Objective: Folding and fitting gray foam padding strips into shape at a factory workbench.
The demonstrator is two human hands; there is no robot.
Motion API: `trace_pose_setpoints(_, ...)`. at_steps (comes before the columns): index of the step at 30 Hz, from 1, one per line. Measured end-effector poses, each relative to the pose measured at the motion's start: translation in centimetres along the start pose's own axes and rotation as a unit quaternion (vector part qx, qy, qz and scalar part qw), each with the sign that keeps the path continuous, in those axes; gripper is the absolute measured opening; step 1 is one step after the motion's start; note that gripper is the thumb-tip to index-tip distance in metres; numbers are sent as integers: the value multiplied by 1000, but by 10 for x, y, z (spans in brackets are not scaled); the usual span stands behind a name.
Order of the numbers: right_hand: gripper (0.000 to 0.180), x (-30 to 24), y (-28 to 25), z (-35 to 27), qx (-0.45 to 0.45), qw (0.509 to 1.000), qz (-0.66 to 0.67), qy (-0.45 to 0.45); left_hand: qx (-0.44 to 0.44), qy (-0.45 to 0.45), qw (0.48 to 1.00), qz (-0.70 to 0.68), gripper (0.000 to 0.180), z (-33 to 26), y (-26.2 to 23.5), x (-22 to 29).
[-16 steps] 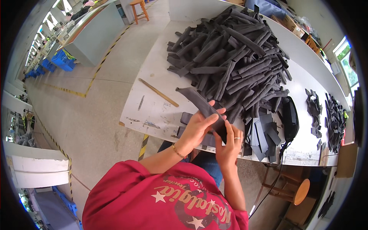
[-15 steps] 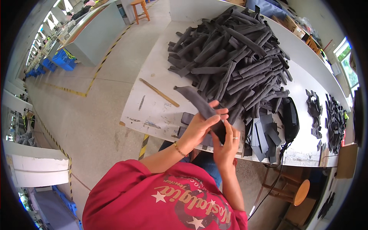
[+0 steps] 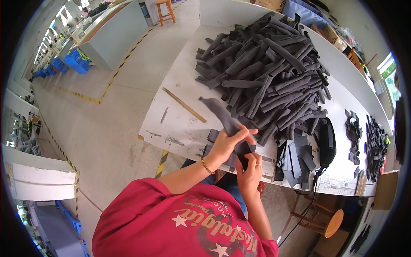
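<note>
A dark grey fabric tube (image 3: 221,112), long and flattened, is held in the air above the table's near edge. My left hand (image 3: 228,144) is closed around its middle, thumb on top, and the far end sticks out loose toward the upper left. Just below and to the right, my right hand (image 3: 250,174) pinches the near end, which looks darker and folded. Beyond both hands rises a big heap of similar dark fabric tubes (image 3: 274,73). Small stacks of grey pieces (image 3: 213,135) lie partly behind my left hand.
A wooden stick (image 3: 185,105) lies on the white table (image 3: 171,124) to the left. At right are fanned flat grey pieces (image 3: 293,158), a black bag (image 3: 326,143) with a cord, and more dark strips (image 3: 374,147). A wooden stool (image 3: 333,223) stands below the table's right side.
My right hand has moved down toward me, away from the left fingertips, along the fabric's near end. My left hand keeps its grip. The whole view has shifted slightly.
</note>
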State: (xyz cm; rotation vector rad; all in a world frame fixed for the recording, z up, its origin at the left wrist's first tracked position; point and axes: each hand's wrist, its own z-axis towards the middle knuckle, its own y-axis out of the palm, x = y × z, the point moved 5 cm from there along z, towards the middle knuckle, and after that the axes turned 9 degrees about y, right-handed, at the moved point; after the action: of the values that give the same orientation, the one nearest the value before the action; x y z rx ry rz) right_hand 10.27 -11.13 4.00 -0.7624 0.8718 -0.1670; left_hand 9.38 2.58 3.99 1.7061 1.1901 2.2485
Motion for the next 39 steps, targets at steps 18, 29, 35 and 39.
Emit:
trace_pose_setpoints(18, 19, 0, 4, 20, -22, 995, 77, -64, 27, -95, 985, -142, 32, -21, 6, -26)
trace_pose_setpoints(29, 19, -3, -23, 26, -16, 988, 132, -82, 27, 15, 986, -162, 25, 4, 10, 16)
trace_pose_setpoints(35, 17, -7, -21, 25, -9, 988, 133, -73, 66, -9, 982, -177, 29, -7, 11, 12)
trace_pose_setpoints(39, 17, -8, -17, 26, -15, 986, 149, -70, 65, -15, 979, -195, 28, -11, 9, 11)
